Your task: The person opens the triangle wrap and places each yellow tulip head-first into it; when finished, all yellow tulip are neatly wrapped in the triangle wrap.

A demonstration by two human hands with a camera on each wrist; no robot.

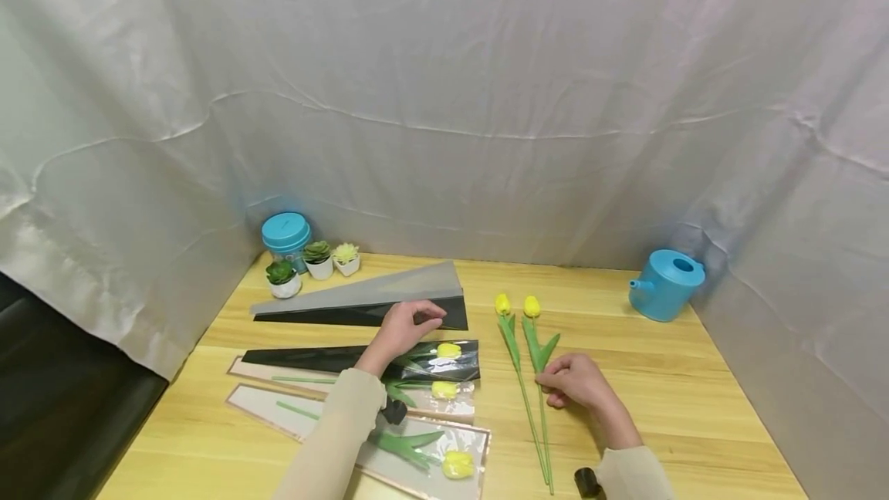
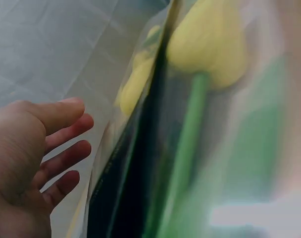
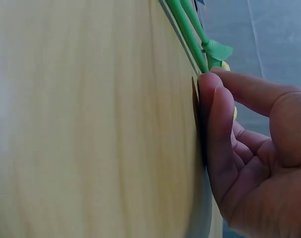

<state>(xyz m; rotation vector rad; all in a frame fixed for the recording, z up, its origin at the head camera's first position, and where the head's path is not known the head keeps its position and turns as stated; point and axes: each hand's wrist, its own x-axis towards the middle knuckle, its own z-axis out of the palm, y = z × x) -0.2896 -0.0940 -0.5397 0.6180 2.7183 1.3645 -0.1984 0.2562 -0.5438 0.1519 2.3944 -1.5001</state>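
My right hand [image 1: 579, 386] pinches the stem of a yellow tulip [image 1: 532, 307] between thumb and fingertips, low over the table. To its left lies another tulip [image 1: 502, 304], its stem crossing near the lower end. In the right wrist view the green stem [image 3: 186, 37] runs up from the fingertips. My left hand [image 1: 406, 330] is above the black flower sleeves, fingers loosely bent around nothing. Beside it lie an unfilled black-and-grey sleeve [image 1: 396, 292] and a black sleeve [image 1: 305, 359] with a tulip inside. The left wrist view shows a wrapped tulip [image 2: 210, 44] beside the hand.
Two pale sleeves, each with a tulip, lie at the front left, the nearer sleeve [image 1: 271, 407] partly under my left forearm. A blue-lidded jar [image 1: 286, 231] and small potted succulents [image 1: 318, 257] stand at the back left. A blue watering can [image 1: 664, 285] stands back right.
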